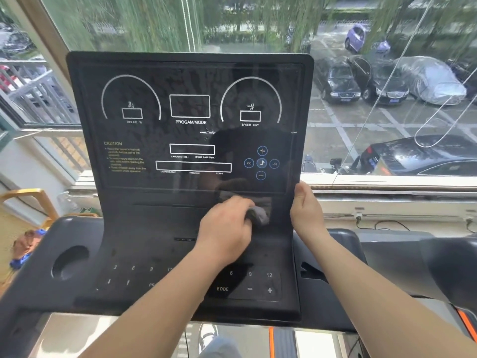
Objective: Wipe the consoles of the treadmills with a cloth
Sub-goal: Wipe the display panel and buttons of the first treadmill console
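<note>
Cloth (259,214) is bunching under my left hand (227,228), fingers curling around it against the console (154,202); my right hand (305,209) is clasping its edge.

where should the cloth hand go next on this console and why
Probably sweep the left hand and its cloth up onto the display panel. The cloth sits just below it, smudges show across the glass, and the right hand steadies the edge.

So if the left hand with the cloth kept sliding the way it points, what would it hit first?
Probably the right hand, which grips the console's right edge. The left hand points up and to the right with the cloth; depth is hard to judge.
</note>
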### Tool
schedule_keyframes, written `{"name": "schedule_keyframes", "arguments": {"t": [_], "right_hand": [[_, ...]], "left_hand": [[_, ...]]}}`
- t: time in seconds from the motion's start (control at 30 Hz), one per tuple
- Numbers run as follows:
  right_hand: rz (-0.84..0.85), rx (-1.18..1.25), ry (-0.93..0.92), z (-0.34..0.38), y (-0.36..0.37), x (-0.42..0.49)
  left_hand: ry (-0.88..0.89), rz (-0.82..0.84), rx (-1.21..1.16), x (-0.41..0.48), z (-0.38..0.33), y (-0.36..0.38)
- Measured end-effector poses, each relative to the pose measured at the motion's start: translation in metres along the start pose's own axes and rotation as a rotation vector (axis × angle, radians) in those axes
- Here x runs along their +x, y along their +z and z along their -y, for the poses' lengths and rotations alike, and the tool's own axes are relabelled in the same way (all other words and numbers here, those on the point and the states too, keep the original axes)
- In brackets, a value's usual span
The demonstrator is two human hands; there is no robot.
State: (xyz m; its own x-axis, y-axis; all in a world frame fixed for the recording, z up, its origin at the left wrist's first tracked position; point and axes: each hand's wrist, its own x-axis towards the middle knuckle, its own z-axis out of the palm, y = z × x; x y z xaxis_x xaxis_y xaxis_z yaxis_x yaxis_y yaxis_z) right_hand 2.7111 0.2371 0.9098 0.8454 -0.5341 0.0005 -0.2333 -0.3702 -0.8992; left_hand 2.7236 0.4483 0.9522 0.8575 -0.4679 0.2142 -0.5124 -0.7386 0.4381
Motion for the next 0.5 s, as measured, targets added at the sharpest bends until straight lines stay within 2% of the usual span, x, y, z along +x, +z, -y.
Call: {"name": "schedule_keyframes", "arguments": {"t": [0.13,0.23,0.4,0.5], "right_hand": [[0.007,0.036,-0.001,-0.002,0.000,-0.002],[0.023,0.050,-0.003,-0.003,-0.002,-0.001],[-0.009,0.021,0.003,-0.003,0.004,-0.002],[-0.050,-0.011,0.013,0.001,0.008,-0.005]], "left_hand": [[-0.145,-0.121,0.065,-0.017,0.055,-0.025],[-0.199,-0.147,0.072,-0.019,0.073,-0.033],[-0.193,-0.173,0.121,-0.009,0.052,-0.017],[-0.104,-0.186,0.102,-0.007,0.026,0.002]]}}
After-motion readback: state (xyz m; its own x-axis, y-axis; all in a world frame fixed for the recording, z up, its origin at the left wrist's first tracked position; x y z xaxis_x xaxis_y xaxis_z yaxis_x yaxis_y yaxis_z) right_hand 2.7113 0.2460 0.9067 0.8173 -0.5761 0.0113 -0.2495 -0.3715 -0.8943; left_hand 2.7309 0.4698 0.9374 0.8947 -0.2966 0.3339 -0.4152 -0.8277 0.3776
